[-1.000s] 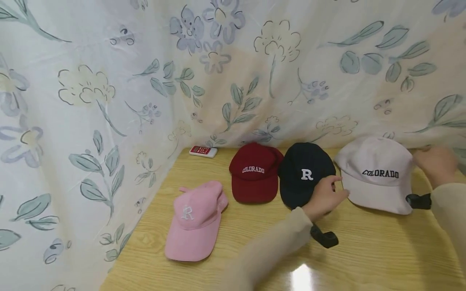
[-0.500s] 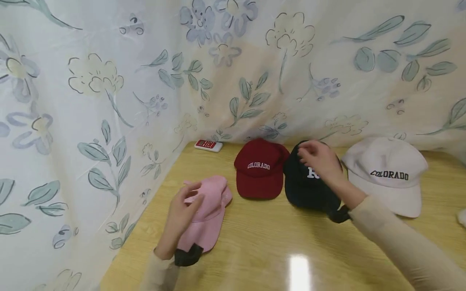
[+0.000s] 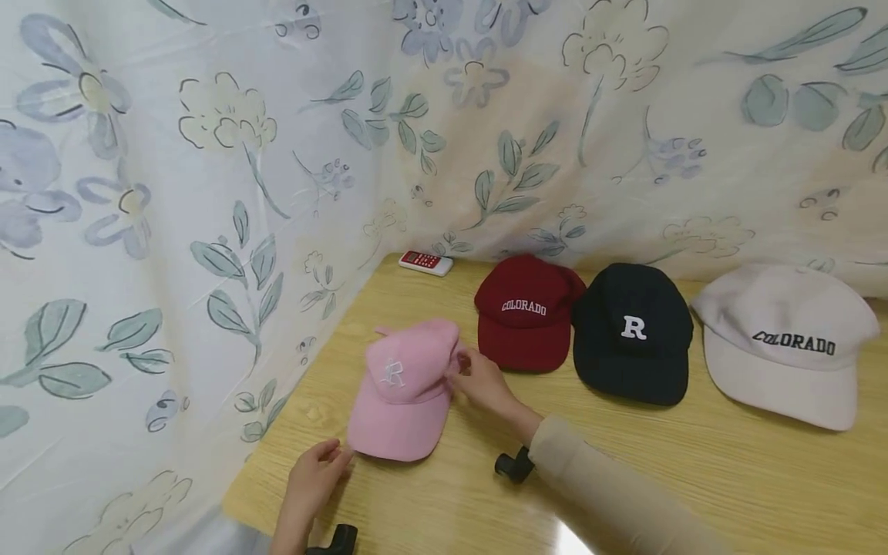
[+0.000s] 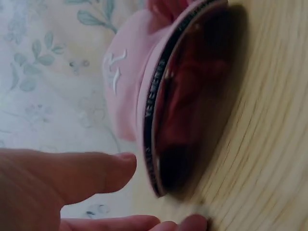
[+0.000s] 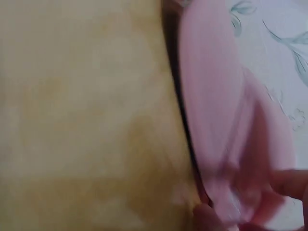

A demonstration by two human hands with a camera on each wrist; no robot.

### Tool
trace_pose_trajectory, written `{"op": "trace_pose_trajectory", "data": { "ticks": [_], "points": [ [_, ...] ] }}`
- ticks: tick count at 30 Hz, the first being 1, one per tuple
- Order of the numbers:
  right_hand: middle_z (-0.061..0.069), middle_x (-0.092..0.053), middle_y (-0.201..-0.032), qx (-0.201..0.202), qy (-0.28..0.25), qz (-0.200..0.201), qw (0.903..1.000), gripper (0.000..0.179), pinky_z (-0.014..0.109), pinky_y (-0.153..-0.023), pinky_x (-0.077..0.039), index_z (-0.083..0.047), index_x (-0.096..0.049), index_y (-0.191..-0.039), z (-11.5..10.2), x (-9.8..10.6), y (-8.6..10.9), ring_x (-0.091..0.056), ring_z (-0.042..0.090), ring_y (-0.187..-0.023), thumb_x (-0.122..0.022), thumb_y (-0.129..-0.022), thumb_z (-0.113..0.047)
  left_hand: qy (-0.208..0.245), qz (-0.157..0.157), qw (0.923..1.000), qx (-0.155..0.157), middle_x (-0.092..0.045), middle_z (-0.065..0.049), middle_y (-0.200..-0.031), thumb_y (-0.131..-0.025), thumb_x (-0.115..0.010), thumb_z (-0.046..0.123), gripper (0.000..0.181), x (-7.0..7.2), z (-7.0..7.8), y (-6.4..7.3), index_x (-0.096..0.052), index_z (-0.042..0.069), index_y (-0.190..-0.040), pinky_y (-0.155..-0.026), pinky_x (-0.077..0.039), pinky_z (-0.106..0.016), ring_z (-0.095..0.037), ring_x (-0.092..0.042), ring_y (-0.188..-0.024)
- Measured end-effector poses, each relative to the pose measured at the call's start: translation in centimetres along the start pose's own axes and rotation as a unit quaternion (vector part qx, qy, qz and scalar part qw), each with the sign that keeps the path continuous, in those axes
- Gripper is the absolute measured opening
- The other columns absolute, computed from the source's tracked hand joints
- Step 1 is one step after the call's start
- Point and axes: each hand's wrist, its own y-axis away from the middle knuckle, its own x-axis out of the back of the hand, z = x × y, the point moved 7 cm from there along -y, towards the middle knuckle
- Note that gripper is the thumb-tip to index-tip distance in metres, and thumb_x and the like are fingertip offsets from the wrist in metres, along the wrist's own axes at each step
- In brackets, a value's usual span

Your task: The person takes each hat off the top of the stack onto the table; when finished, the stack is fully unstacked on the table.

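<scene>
Both hands have left the black cap point(image 3: 633, 333) for the pink cap point(image 3: 405, 389), left of it on the counter point(image 3: 694, 478): right hand point(image 3: 483, 382) pinches its side, left hand point(image 3: 315, 479), fingers relaxed, touches the brim.

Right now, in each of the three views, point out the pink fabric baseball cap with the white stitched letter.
Head: the pink fabric baseball cap lies lower centre-left, on the wooden table, between both hands.
Left wrist: upper centre, seen from low at the brim's edge, beyond the thumb.
Right wrist: right half, blurred.
Shared landmark: the floral curtain behind the cap.
</scene>
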Motion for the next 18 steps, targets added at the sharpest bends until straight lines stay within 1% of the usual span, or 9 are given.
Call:
{"op": "trace_pose_trajectory", "data": {
  "ticks": [3,5,7,9,10,11,14,16,18],
  "points": [
    [0.022,-0.052,-0.119,-0.016,-0.033,0.008,0.9993,0.052,0.036,-0.076,-0.047,0.007,-0.044,-0.128,0.2,-0.6,0.1,-0.056,0.029,-0.088,-0.062,-0.086,-0.017,0.094,-0.011,0.9953,0.018,-0.06,-0.024,-0.106,-0.087,-0.062,0.017,0.052,-1.0,-0.4,-0.3,-0.046,-0.016,-0.123,-0.061,-0.052,-0.029,-0.02,-0.065,-0.075],
    [0.023,-0.051,-0.117,-0.049,-0.091,0.009,0.9946,0.054,0.036,-0.072,-0.049,0.006,-0.04,-0.131,0.6,-1.1,0.1,-0.057,0.027,-0.084,-0.061,-0.086,-0.015,0.137,-0.016,0.9902,0.022,-0.062,-0.021,-0.103,-0.088,-0.061,0.013,0.048,-1.4,-0.5,-0.6,-0.045,-0.016,-0.123,-0.059,-0.053,-0.028,-0.018,-0.064,-0.073],
    [0.021,-0.053,-0.11,-0.075,-0.146,0.014,0.9864,0.052,0.036,-0.072,-0.051,0.006,-0.04,-0.129,1.1,-1.5,-0.2,-0.056,0.024,-0.084,-0.061,-0.085,-0.01,0.166,-0.013,0.9856,0.027,-0.065,-0.016,-0.096,-0.089,-0.059,0.01,0.045,-1.6,-0.6,-0.9,-0.046,-0.016,-0.123,-0.059,-0.053,-0.027,-0.016,-0.064,-0.071],
    [0.018,-0.053,-0.1,-0.103,-0.205,0.023,0.973,0.049,0.038,-0.072,-0.052,0.007,-0.042,-0.127,1.6,-1.9,-0.5,-0.056,0.021,-0.082,-0.061,-0.083,-0.004,0.195,-0.01,0.9801,0.037,-0.065,-0.01,-0.09,-0.09,-0.057,0.009,0.044,-1.8,-0.8,-1.1,-0.045,-0.016,-0.124,-0.061,-0.053,-0.026,-0.014,-0.063,-0.07],
    [0.016,-0.052,-0.095,-0.117,-0.231,0.027,0.9655,0.047,0.038,-0.069,-0.053,0.007,-0.043,-0.125,1.8,-2.1,-0.6,-0.056,0.02,-0.077,-0.06,-0.082,-0.001,0.21,-0.009,0.9769,0.041,-0.064,-0.009,-0.088,-0.09,-0.057,0.008,0.043,-1.9,-1.0,-1.2,-0.044,-0.016,-0.124,-0.062,-0.053,-0.025,-0.014,-0.063,-0.07],
    [0.014,-0.051,-0.092,-0.126,-0.243,0.034,0.9614,0.045,0.036,-0.068,-0.053,0.007,-0.045,-0.123,2.0,-2.1,-0.8,-0.055,0.019,-0.075,-0.06,-0.081,0.001,0.224,-0.008,0.9734,0.046,-0.063,-0.007,-0.087,-0.09,-0.056,0.007,0.044,-2.0,-1.1,-1.3,-0.043,-0.016,-0.125,-0.063,-0.053,-0.025,-0.013,-0.062,-0.071],
    [0.012,-0.052,-0.088,-0.139,-0.242,0.055,0.9586,0.039,0.03,-0.064,-0.052,0.007,-0.049,-0.117,2.3,-2.1,-1.1,-0.053,0.015,-0.071,-0.059,-0.079,0.003,0.266,-0.009,0.9617,0.065,-0.061,-0.004,-0.086,-0.09,-0.055,0.006,0.045,-2.3,-1.4,-1.4,-0.041,-0.014,-0.128,-0.065,-0.053,-0.025,-0.012,-0.062,-0.073],
    [0.011,-0.055,-0.087,-0.142,-0.22,0.073,0.9623,0.033,0.027,-0.061,-0.05,0.006,-0.055,-0.113,2.2,-1.8,-1.2,-0.053,0.014,-0.069,-0.061,-0.08,0.0,0.287,-0.012,0.9552,0.07,-0.06,-0.004,-0.088,-0.091,-0.054,0.006,0.046,-2.5,-1.3,-1.6,-0.039,-0.013,-0.129,-0.067,-0.053,-0.025,-0.012,-0.061,-0.074],
    [0.012,-0.058,-0.087,-0.132,-0.197,0.091,0.9672,0.027,0.027,-0.059,-0.051,0.005,-0.059,-0.108,2.0,-1.3,-1.7,-0.055,0.013,-0.067,-0.062,-0.082,-0.003,0.305,-0.015,0.9493,0.073,-0.06,-0.004,-0.089,-0.091,-0.054,0.006,0.046,-2.5,-0.9,-2.0,-0.038,-0.012,-0.13,-0.067,-0.053,-0.024,-0.011,-0.061,-0.075]
  ]
}}
